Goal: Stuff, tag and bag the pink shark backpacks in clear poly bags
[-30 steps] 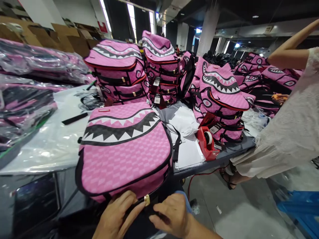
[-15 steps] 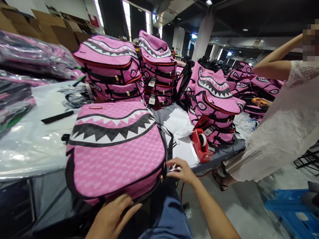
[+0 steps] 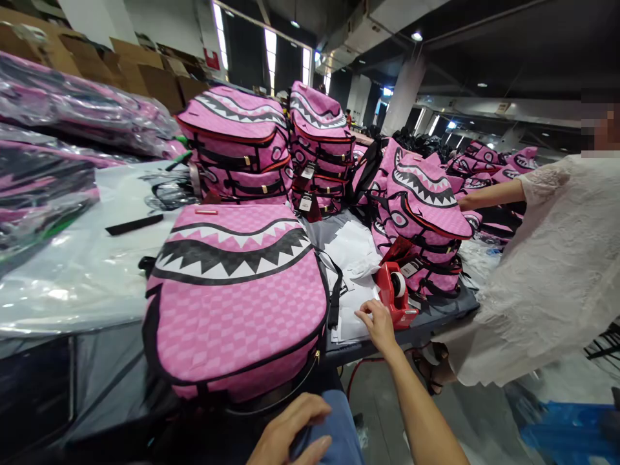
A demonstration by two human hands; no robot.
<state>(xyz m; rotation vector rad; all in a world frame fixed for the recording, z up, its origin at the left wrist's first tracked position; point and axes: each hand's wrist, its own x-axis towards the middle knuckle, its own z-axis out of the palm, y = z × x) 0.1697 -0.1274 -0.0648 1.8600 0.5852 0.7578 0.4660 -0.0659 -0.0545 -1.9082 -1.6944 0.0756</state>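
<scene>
The pink bag (image 3: 242, 329) lies flap-up at the worktop (image 3: 438, 314); the left hand (image 3: 293, 427) hangs empty, fingers parted. The right hand (image 3: 379, 323) seemingly reaches for papers (image 3: 345, 324), needing a light pinch; its grip is unclear.

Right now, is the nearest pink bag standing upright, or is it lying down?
Lying down: the pink bag has its broad side, printed with white teeth, facing upward, and stretches back toward the stacked bags.

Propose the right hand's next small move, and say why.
Probably pinch up a sheet of the white paper: the right hand is over it, beside the red tape dispenser, with thumb and fingertips close together.
</scene>
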